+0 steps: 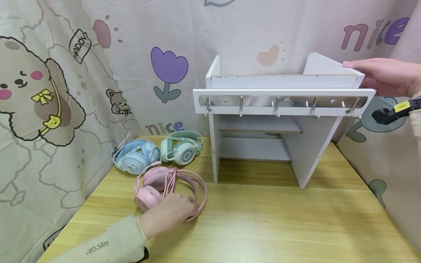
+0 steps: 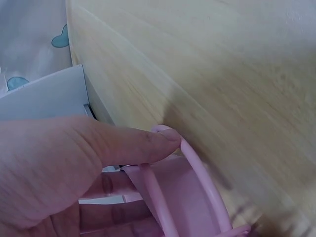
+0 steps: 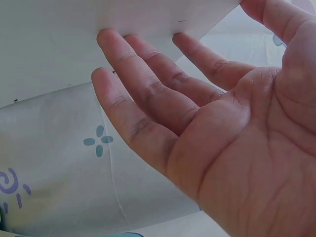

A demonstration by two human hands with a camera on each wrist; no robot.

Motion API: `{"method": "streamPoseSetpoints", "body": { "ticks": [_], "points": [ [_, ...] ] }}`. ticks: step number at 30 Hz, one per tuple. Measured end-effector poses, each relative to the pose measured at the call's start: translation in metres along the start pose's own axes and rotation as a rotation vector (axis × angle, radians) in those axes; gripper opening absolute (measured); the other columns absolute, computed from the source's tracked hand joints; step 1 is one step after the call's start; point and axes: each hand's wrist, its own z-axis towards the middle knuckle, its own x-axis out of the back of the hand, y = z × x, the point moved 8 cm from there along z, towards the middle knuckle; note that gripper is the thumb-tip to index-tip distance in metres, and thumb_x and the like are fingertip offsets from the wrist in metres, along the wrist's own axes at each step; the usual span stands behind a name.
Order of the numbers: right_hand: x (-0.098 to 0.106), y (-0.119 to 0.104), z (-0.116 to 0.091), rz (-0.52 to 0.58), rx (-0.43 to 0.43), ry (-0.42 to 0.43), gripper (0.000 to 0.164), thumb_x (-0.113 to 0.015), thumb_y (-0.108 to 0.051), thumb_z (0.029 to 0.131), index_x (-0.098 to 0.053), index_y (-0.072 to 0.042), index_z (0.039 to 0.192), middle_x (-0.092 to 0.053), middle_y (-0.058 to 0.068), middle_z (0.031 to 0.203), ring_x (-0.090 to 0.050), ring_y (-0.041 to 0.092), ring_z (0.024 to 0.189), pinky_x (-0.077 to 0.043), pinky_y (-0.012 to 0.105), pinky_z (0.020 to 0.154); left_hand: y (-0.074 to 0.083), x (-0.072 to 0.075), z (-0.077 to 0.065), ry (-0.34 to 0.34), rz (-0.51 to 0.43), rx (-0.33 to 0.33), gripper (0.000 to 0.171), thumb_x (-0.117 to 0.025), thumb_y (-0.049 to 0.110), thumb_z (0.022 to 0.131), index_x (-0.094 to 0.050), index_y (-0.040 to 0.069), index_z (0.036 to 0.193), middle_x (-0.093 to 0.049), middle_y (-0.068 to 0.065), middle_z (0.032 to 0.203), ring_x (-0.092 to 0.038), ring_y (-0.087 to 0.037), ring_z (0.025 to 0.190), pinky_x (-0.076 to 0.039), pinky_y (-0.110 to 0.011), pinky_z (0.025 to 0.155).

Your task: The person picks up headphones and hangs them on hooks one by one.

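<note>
Pink headphones (image 1: 148,198) lie on the wooden table, their cable bundled over them. My left hand (image 1: 171,212) grips the headband; in the left wrist view its thumb (image 2: 160,144) presses on the pink band (image 2: 197,197) with fingers beneath. A white shelf unit (image 1: 215,146) stands on the table with a metal hook rail (image 1: 260,100) across its front. Against its upper right side rests my right hand (image 1: 391,75). The right wrist view has those fingers (image 3: 143,81) nearly straight, tips touching the white panel (image 3: 49,49).
Blue headphones (image 1: 133,163) and pale green headphones (image 1: 185,152) lie at the table's back left, behind the pink pair. A printed curtain (image 1: 236,44) hangs around the wooden table (image 1: 263,223). Several hooks jut forward from the rail.
</note>
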Motion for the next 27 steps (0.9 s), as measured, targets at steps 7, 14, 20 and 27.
{"method": "streamPoseSetpoints", "body": {
  "ticks": [7, 14, 20, 27],
  "points": [
    [0.003, 0.001, 0.002, -0.006, -0.002, -0.006, 0.038, -0.027, -0.044, 0.118, -0.064, -0.054, 0.119, -0.072, -0.023, 0.113, -0.068, -0.001, 0.101, -0.061, 0.024, 0.079, 0.006, 0.004, 0.002, 0.029, -0.013, -0.040, 0.034, -0.092, 0.016, 0.072, -0.059, 0.027, 0.074, -0.062, 0.010, 0.071, -0.056, -0.014, 0.056, -0.041, -0.031, 0.045],
    [0.004, 0.002, 0.005, -0.024, 0.005, -0.018, 0.038, -0.026, -0.045, 0.118, -0.063, -0.054, 0.121, -0.072, -0.024, 0.115, -0.068, -0.002, 0.103, -0.060, 0.024, 0.080, -0.001, 0.025, 0.015, -0.049, -0.010, -0.050, 0.027, -0.088, 0.030, 0.082, -0.060, 0.027, 0.082, -0.061, 0.011, 0.068, -0.059, -0.014, 0.058, -0.049, -0.034, 0.050],
    [0.004, 0.001, 0.004, -0.009, 0.002, -0.006, 0.038, -0.027, -0.045, 0.118, -0.064, -0.053, 0.120, -0.072, -0.022, 0.113, -0.069, -0.001, 0.101, -0.062, 0.026, 0.079, -0.021, 0.044, 0.037, -0.231, -0.198, -0.044, 0.028, -0.083, 0.020, 0.088, -0.073, 0.023, 0.114, -0.077, 0.009, 0.100, -0.074, -0.014, 0.091, -0.062, -0.036, 0.079],
    [0.004, 0.002, 0.005, -0.015, 0.022, -0.032, 0.040, -0.025, -0.044, 0.118, -0.063, -0.054, 0.124, -0.072, -0.024, 0.117, -0.068, -0.003, 0.104, -0.061, 0.024, 0.081, -0.036, 0.040, 0.060, -0.309, -0.271, -0.112, 0.031, -0.074, 0.006, 0.091, -0.074, 0.019, 0.118, -0.076, 0.004, 0.106, -0.066, -0.010, 0.087, -0.059, -0.031, 0.074]
  ]
}}
